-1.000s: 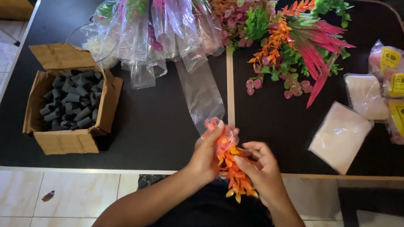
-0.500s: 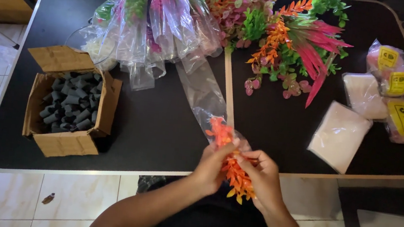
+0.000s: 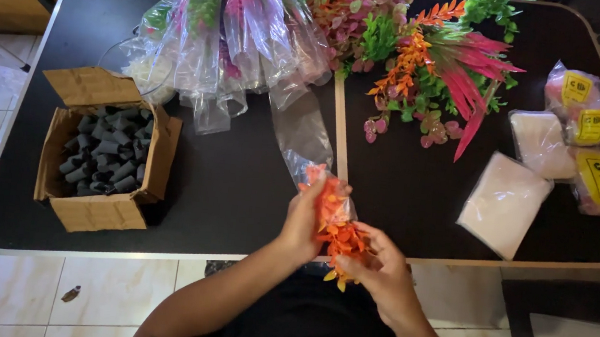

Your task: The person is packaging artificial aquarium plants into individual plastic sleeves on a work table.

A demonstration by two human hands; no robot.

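Observation:
An orange artificial flower sprig (image 3: 337,227) is half inside a clear plastic sleeve (image 3: 302,136) that trails back across the black table (image 3: 240,177). My left hand (image 3: 302,220) grips the sleeve and the sprig's upper part near the table's front edge. My right hand (image 3: 378,268) holds the sprig's lower end, just in front of the table edge, fingers closed around the orange leaves.
An open cardboard box (image 3: 100,149) of dark grey pieces stands at the left. Several wrapped flower bunches (image 3: 232,30) lie at the back, loose bright artificial flowers (image 3: 428,56) beside them. White and pink plastic packets (image 3: 506,203) lie at the right.
The orange sprig has slid further out of the sleeve toward me. My right hand has drawn back from the table edge while the left stays on the sleeve.

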